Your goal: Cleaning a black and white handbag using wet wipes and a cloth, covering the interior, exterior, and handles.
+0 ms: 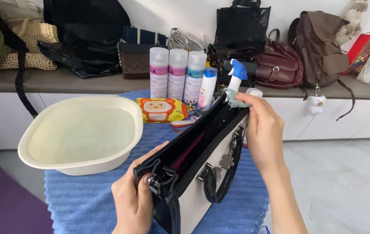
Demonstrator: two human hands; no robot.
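Left hand: I see my left hand low in the view, grip closed around the near end of the handbag, fingers curled over its black edge by the metal hardware.
Right hand: my right hand is up at the far end of the bag, grip pinched on a small pale-green cloth pressed against the top corner.
Handbag: a cream-sided bag with black trim, a black handle hanging down its side and a flower-shaped charm; it is tilted on its edge between both hands, mouth open, reddish lining showing, above the blue ribbed towel that covers the desk.
Basin: a cream plastic basin sits on the towel to the left of the bag, well clear of my hands.
Behind the bag: three white spray cans stand in a row, a smaller bottle and a blue-topped spray bottle just beside them, an orange cartoon wipes packet in front.
Shelf: I make out a grey shelf along the wall carrying a brown backpack, a maroon handbag and black bags.
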